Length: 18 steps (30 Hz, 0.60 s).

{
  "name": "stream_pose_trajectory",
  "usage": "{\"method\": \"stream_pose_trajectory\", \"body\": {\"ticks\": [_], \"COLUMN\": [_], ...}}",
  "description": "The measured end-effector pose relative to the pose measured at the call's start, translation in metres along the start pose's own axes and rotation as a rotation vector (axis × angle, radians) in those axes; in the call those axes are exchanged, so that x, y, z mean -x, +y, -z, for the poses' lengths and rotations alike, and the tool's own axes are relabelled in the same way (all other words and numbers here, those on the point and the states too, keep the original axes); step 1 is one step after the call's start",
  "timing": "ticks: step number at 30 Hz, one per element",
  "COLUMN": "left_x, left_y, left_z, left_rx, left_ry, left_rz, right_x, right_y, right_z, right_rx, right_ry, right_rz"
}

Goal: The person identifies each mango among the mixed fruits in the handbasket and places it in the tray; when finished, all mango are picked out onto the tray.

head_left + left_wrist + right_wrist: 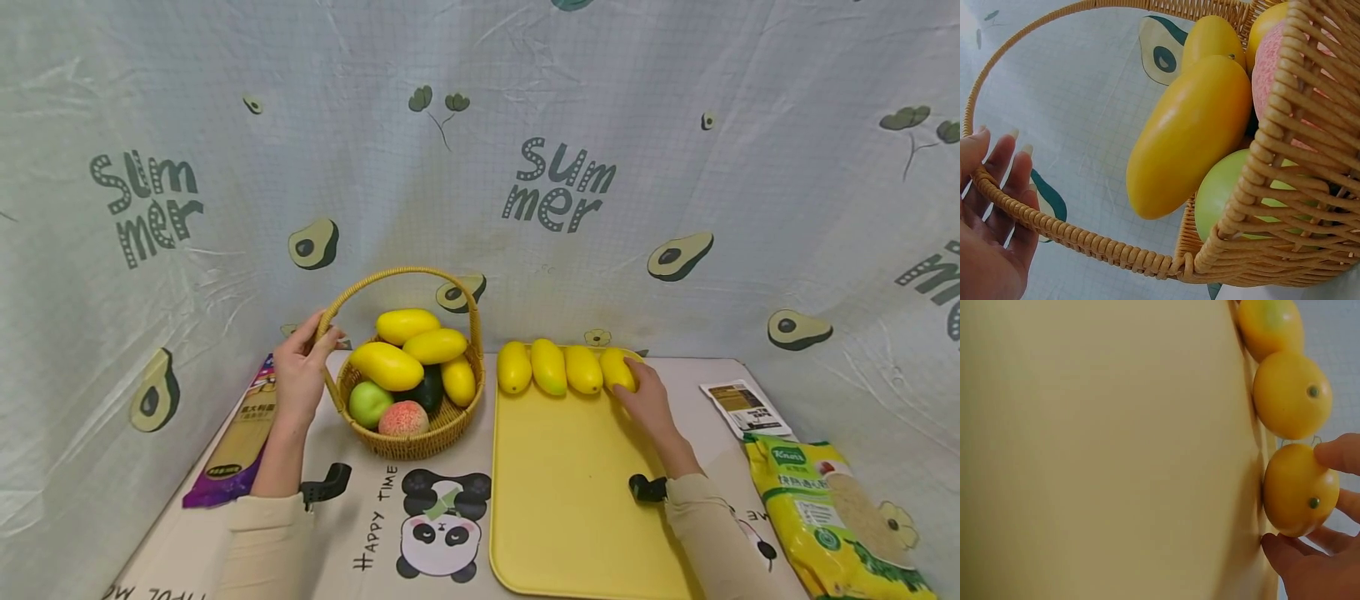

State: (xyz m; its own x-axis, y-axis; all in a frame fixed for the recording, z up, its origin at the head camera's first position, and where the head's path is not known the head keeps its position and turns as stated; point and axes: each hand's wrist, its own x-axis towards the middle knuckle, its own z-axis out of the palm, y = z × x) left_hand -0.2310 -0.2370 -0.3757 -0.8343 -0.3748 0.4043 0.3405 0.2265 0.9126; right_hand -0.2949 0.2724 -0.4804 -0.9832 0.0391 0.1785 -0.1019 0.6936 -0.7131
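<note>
In the head view my left hand (298, 362) holds the left side of a wicker basket's handle (405, 270). The left wrist view shows the handle passing between thumb and fingers (1013, 178). Inside the basket (408, 446) lie several yellow mangoes (386, 367), a green apple (371, 405), a pink peach (403, 419) and a dark green fruit, partly covered. My right hand (649, 398) grips the rightmost mango (617, 370) of a row along the far edge of a yellow tray (577, 500). Its thumb and fingers (1338, 453) are around that mango's sides.
A pasta packet (236, 442) lies left of the basket. On the right are a small white-and-brown sachet (745, 407) and a yellow Knorr bag (832, 517). A patterned curtain (480, 167) hangs behind the table, close to the basket and tray.
</note>
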Motion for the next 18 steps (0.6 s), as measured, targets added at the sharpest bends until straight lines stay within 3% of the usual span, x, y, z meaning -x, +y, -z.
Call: {"method": "stream_pose_trajectory", "body": {"ticks": [9,18], "left_x": [0.0010,0.0017], "left_y": [0.0004,0.0002], "left_z": [-0.0001,0.0001], "left_rx": [-0.005,0.005], "left_ry": [-0.001,-0.005], "left_rz": [-0.016,-0.023], "right_x": [-0.0004,0.0035], "right_y": [-0.0006,-0.0066], "right_z": [0.0010,-0.0014], "right_rx": [-0.029,-0.025], "right_ry": [-0.013,0.084], "right_rz": [-0.012,0.063]}}
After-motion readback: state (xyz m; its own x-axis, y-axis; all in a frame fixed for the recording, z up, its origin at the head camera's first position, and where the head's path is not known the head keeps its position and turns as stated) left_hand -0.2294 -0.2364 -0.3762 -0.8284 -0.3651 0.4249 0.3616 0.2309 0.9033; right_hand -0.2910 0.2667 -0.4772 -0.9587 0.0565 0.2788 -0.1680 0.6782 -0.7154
